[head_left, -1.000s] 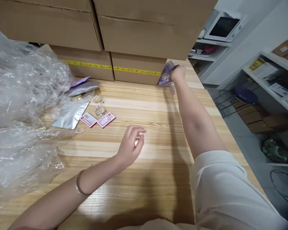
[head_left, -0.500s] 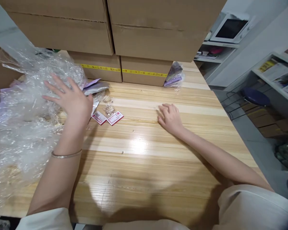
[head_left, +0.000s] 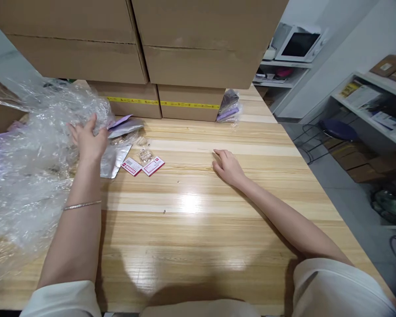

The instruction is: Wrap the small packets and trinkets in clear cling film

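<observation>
My left hand (head_left: 91,140) reaches into the right side of a big heap of clear plastic wrap (head_left: 46,132), fingers apart; some fingertips are lost against the plastic. Close to it are a silver pouch (head_left: 119,162) and a purple packet (head_left: 119,121) lying on another silver one. Two small white cards with red edges, a left card (head_left: 132,166) and a right card (head_left: 153,166), lie beside a small clear-wrapped piece (head_left: 145,155). My right hand (head_left: 229,168) rests on the wooden table (head_left: 198,229), fingers loosely stretched, holding nothing.
Large cardboard boxes (head_left: 198,66) stand stacked along the back, lower ones banded with yellow tape (head_left: 189,105). A clear bag with purple packets (head_left: 228,112) sits against their right end. Beyond the table's right edge are a microwave (head_left: 298,44), shelves and a blue stool (head_left: 338,130).
My right hand has let go of the purple packet bag by the boxes and come back to the table. My left hand has moved from mid-table to the plastic heap.
</observation>
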`<state>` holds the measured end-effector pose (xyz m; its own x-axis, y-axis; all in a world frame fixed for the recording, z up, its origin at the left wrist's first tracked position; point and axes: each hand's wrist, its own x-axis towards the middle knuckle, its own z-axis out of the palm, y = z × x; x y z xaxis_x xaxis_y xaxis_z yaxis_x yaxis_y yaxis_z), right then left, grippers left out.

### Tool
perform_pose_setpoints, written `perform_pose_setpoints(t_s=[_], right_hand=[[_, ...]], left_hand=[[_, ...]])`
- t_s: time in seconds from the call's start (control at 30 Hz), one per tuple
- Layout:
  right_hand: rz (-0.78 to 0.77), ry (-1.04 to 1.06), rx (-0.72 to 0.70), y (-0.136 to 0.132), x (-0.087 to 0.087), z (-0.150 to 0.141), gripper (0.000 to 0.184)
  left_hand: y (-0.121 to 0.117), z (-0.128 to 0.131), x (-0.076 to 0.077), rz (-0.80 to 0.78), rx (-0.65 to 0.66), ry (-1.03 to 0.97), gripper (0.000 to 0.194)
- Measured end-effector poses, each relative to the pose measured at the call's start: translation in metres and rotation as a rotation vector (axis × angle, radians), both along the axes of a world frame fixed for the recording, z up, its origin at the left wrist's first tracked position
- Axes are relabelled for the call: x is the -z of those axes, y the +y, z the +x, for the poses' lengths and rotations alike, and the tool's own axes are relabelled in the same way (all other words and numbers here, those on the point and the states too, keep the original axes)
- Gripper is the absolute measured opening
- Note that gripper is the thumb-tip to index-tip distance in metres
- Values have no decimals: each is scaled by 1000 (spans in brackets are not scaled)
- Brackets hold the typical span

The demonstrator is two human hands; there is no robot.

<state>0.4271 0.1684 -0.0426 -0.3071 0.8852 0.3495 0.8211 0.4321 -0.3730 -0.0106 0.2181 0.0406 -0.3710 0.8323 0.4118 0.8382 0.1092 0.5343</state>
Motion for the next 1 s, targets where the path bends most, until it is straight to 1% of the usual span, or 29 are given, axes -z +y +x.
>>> perform_pose_setpoints(t_s=[0.07, 0.1, 0.17, 0.2, 0.27, 0.33, 0.4, 0.47, 0.53, 0.6, 0.63, 0.67, 0.73, 0.8, 0.83, 0.87, 0.93, 0.97, 1.0], right_hand=[[-11, 29, -5, 0, -1, 0, 44], [-16, 61, -10, -1, -3, 0, 43], [-24, 171, -22, -2, -6, 1, 37], [-36, 249, -28, -3, -8, 1, 35], [-111, 441, -46, -5, -12, 1, 32], [-284, 660, -91, -6, -16, 0, 33], [-520, 871, -178, -8, -21, -1, 37], [-760, 1037, -283, -10, -26, -2, 46], [-963, 1126, -345, -13, -32, -5, 52], [-1076, 1148, -324, -13, -38, -10, 57], [-1089, 1139, -289, -12, -41, -13, 61], [-1074, 1123, -242, -10, -44, -16, 66], [-992, 1084, -117, -4, -49, -21, 75], [-882, 1022, 5, 3, -55, -22, 75], [-801, 975, 57, 5, -60, -21, 72], [-689, 911, 95, 5, -66, -19, 70], [-374, 729, 114, -2, -81, -15, 69], [-200, 615, 94, -8, -90, -13, 70], [-49, 496, 41, -15, -99, -12, 71]], left_hand=[[1, 6, -4, 30, -75, 21, 56], [-1, 15, -6, 59, -106, 54, 53], [-11, 46, -10, 139, -38, 180, 46], [-18, 66, -10, 142, 43, 202, 41], [-36, 112, -6, 114, 303, 218, 38], [-57, 154, 2, 79, 574, 326, 37], [-79, 187, 12, 34, 798, 419, 37], [-97, 206, 20, -14, 950, 489, 38], [-109, 215, 26, -44, 1073, 536, 38], [-114, 217, 29, -46, 1176, 561, 39], [-115, 217, 30, -44, 1220, 569, 40], [-115, 216, 30, -44, 1260, 574, 42], [-114, 214, 31, -53, 1325, 581, 45], [-116, 214, 31, -66, 1372, 579, 46], [-117, 215, 32, -73, 1391, 573, 46], [-120, 216, 33, -84, 1409, 564, 46], [-126, 220, 35, -122, 1443, 527, 48], [-130, 223, 36, -143, 1468, 495, 47], [-133, 225, 35, -164, 1498, 453, 43]])
